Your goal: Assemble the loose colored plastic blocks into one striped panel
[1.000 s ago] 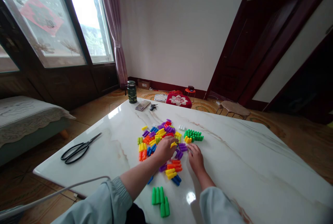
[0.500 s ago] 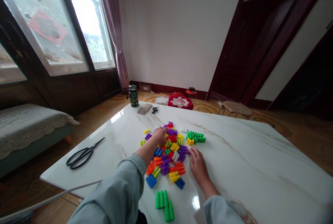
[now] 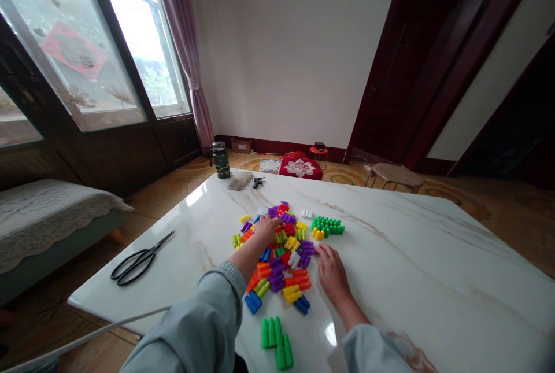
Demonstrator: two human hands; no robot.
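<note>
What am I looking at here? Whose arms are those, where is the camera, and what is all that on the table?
There is no machine here: these are a person's two bare hands, in pale sleeves. The single picture comes from a camera on that person's head, looking forward and down. The left hand reaches into a pile of coloured blocks on a white table; whether it grips one cannot be seen. The right hand lies open and flat at the pile's right edge, holding nothing. A green cluster lies near the person, a second green cluster beyond the pile. To the left lie scissors; a flask and keys are at the far edge.
</note>
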